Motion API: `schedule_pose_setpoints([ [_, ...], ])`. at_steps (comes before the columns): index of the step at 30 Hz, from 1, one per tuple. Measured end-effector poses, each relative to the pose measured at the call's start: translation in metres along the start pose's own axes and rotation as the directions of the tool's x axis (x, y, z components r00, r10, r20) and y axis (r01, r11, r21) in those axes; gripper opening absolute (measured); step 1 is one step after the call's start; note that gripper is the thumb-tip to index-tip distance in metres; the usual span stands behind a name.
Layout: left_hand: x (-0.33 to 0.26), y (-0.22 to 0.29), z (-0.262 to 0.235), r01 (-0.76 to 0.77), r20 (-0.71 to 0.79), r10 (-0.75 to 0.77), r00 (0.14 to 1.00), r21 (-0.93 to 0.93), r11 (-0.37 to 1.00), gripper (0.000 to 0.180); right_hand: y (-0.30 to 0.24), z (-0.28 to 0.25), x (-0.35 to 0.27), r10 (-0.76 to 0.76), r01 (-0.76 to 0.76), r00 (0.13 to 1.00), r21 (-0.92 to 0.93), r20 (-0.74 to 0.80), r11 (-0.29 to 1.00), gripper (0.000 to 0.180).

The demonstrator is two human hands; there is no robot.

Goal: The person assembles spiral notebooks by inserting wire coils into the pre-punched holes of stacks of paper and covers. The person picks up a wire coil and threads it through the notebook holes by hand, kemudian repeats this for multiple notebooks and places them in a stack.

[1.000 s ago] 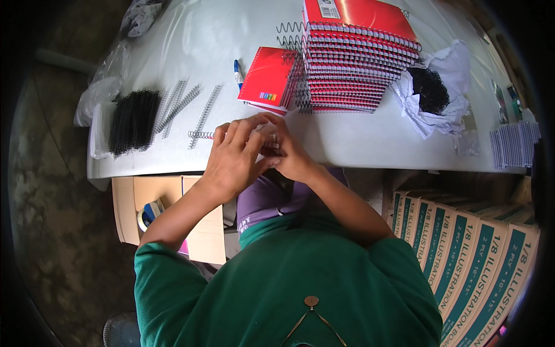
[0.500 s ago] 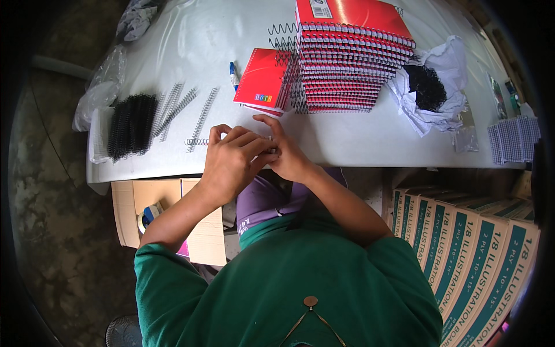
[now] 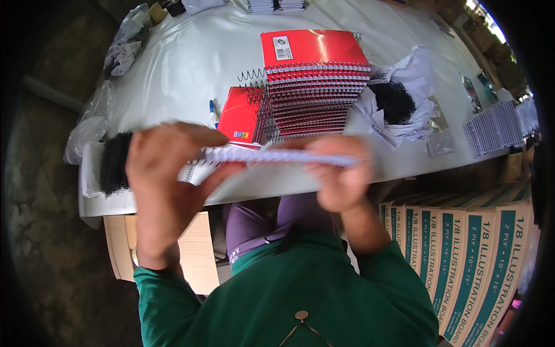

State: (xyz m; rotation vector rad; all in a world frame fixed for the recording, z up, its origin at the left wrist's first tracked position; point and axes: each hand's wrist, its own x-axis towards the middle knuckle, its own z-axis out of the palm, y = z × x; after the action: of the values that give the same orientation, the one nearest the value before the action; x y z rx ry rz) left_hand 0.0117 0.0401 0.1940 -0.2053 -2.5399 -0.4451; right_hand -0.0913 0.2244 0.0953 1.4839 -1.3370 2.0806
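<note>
Between my hands a notebook (image 3: 280, 156) is held up edge-on over the front of the table, its punched spine edge upward and a little red cover showing below. A dark wire coil (image 3: 213, 154) shows at its left end. My left hand (image 3: 165, 179) is closed around that end, thumb below and fingers above, smeared by motion. At the other end my right hand (image 3: 344, 173) grips the notebook, also blurred. Just beyond lie red notebooks (image 3: 238, 113) with loose coil ends, beside a tall stack of red spiral notebooks (image 3: 315, 49).
Black coils (image 3: 115, 165) lie bundled at the left. A blue marker (image 3: 213, 113) rests near the red notebooks. Right of the stack, crumpled white paper (image 3: 419, 69) holds tangled black coils (image 3: 393, 103). Upright cartons (image 3: 462, 254) stand at right; an open cardboard box (image 3: 193, 254) sits below left.
My hands were together at the table's front edge; now they are spread apart with the notebook raised between them. The view has shifted, so the table things appear lower and further left.
</note>
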Motion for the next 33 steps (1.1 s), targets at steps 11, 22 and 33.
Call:
schedule_pose_setpoints([
  [11,0.131,0.012,0.088,-0.299,-0.65,0.305,0.696,0.123,0.946,0.028,0.032,-0.038,0.08,0.076,-0.378,0.762,-0.347,-0.644,0.858,0.062],
  [22,0.088,0.003,0.122,0.251,-0.436,-0.375,0.818,-0.316,0.915,0.017,0.056,-0.037,0.07,-0.082,-0.341,0.764,-0.508,-0.64,0.791,0.017],
  [33,-0.047,-0.09,0.122,0.002,0.213,-0.051,0.976,0.223,0.975,0.056,0.013,-0.006,-0.024,0.442,-0.417,0.856,0.148,-0.267,0.897,0.029],
])
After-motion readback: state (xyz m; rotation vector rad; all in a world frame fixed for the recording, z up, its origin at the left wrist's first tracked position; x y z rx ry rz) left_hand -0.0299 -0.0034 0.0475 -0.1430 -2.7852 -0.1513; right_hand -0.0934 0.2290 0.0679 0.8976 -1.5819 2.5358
